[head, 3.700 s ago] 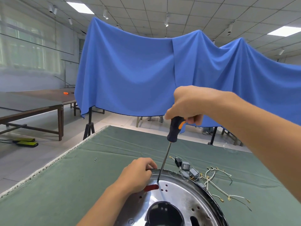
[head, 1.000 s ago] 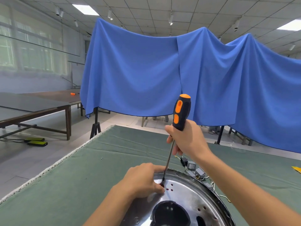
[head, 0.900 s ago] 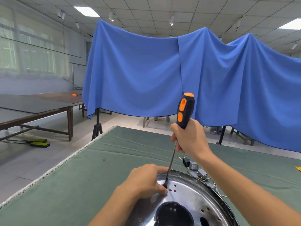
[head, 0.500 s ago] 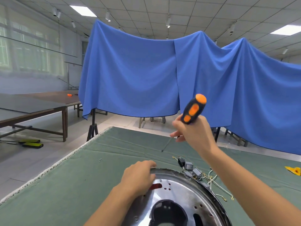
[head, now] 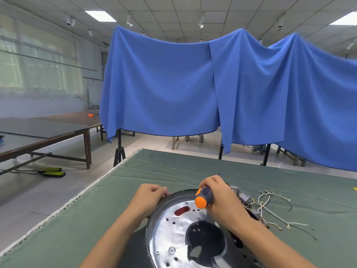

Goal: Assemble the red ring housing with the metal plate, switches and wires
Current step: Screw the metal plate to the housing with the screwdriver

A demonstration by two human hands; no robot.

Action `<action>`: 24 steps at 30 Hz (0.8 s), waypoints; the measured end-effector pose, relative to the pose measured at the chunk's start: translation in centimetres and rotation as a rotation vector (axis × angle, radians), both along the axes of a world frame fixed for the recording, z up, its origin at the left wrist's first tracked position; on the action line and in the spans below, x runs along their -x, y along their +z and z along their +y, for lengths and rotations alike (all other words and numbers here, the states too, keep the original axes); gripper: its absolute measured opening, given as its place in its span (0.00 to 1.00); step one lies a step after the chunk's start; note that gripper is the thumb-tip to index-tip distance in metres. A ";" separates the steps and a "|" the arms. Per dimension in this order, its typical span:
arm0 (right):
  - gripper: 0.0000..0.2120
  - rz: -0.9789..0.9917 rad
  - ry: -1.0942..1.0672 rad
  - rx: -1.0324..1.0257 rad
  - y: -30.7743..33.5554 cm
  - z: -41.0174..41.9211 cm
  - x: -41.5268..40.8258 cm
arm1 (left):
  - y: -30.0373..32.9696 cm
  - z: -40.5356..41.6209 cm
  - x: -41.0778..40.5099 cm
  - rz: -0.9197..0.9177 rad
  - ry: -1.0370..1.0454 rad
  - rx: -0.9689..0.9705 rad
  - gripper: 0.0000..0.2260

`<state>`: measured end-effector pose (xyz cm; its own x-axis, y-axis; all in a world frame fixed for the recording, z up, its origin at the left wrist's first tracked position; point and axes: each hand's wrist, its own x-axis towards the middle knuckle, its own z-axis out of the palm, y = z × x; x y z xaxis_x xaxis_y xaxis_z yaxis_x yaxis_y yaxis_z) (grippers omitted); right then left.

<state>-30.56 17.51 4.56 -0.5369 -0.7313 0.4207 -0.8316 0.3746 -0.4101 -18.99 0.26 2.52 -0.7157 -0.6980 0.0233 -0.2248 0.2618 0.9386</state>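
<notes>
The metal plate [head: 173,233], shiny and round, is seen lying flat on the green-covered tabletop [head: 77,229], with a red slot [head: 182,210] showing through it and a dark opening [head: 204,238] nearer the camera. Red of the housing below is glimpsed only through that slot.

Left hand [head: 148,198]: placed at the plate's far-left rim, fingers curled over the edge; the rim is taken in the grip. The slot lies just to the right of this grip, toward the camera.

Right hand [head: 218,198]: wrapped round the black-and-orange handle of a screwdriver [head: 203,197], the orange butt end turned toward the camera. The shaft and tip are hidden behind the hand, so contact with the plate cannot be told. The plate's far rim lies directly under this grip; the slot is just to its left and below.

The switches [head: 241,196], small grey blocks, are seen just right of the right-hand grip, at the plate's edge. The wires [head: 270,206], pale with metal terminals, are spread on the tabletop further right.

A blue cloth [head: 193,89] is hung across stands beyond the tabletop. Dark tables [head: 38,132] stand well off to the left.
</notes>
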 end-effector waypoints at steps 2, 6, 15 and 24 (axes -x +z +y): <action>0.11 0.032 0.002 -0.042 -0.6 -0.5 -0.2 | -1.3 -1.0 -0.4 0.096 0.103 -0.111 0.15; 0.12 0.048 -0.017 -0.029 -0.7 -1.0 -0.1 | -4.1 -3.9 -0.6 -0.229 0.439 0.319 0.08; 0.12 0.185 -0.022 -0.099 -1.9 -1.1 0.1 | -4.9 -7.2 3.5 -0.526 0.588 0.463 0.11; 0.13 0.182 -0.027 -0.118 -2.0 -1.0 0.2 | -4.6 -9.7 4.4 -0.481 0.670 0.354 0.17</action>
